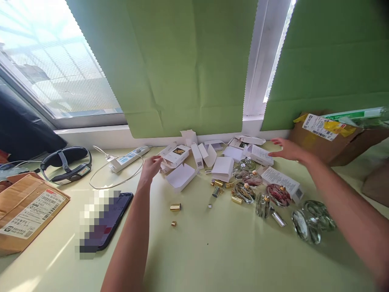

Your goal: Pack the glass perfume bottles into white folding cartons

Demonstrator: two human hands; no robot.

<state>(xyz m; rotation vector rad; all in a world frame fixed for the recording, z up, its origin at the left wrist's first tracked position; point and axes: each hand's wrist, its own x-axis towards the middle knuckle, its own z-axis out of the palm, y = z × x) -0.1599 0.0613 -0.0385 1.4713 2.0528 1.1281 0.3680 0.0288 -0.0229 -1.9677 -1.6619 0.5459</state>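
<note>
On the counter [237, 259], far side, seemingly a reaching step: left grip [151, 166] curled at a pictured box [175, 156], hold indiscernible; right grip [288, 150] spread, empty, near a printed box [261, 155]; next move calling for clearance around glass bottles [261, 207].

We see two bare hands over a pale green table [188, 259]. The left hand [152, 167] is at the edge of the white boxes [181, 177]; we cannot tell whether its fingers grip one. The right hand [287, 149] is open, with spread fingers, just beside another white box [261, 155]. In front of the boxes we find several glass bottles [262, 206], and small gold cylinders [175, 207]. On our left side lie a phone [115, 221], a power strip [129, 159], a dark headset [65, 164] and a brown parcel [35, 213]. On our right stands a cardboard box [304, 138], and behind hang green blinds [194, 69].
</note>
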